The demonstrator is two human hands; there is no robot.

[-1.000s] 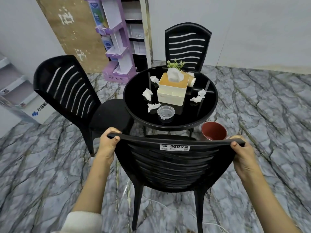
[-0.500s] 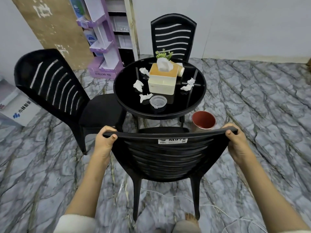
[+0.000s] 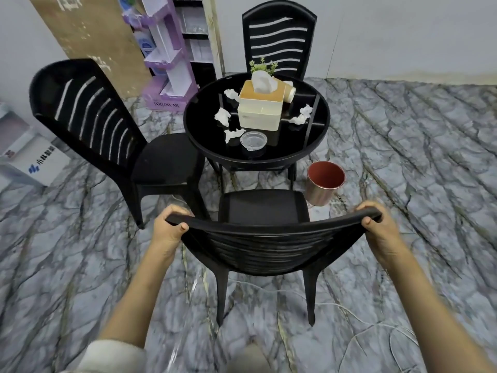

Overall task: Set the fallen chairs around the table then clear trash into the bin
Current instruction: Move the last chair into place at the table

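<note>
Near chair (image 3: 265, 232) upright, being gripped at backrest top by left hand (image 3: 169, 227) & right hand (image 3: 377, 228), both clamped on rim. 3 chairs up around table (image 3: 256, 157); chair phase judged approx done. Tissues (image 3: 222, 116), lid (image 3: 253, 139) lying uncleared on table; bin (image 3: 324, 184) waiting beside table leg.

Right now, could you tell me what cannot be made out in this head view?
- Front legs of the near black plastic chair: hidden by its own seat.
- Fingers of the left hand and right hand: curled behind the backrest.
- Bottom of the red-lined metal bin: too dark inside.
- Leafy green plant's pot: behind the cream tissue box.
</note>
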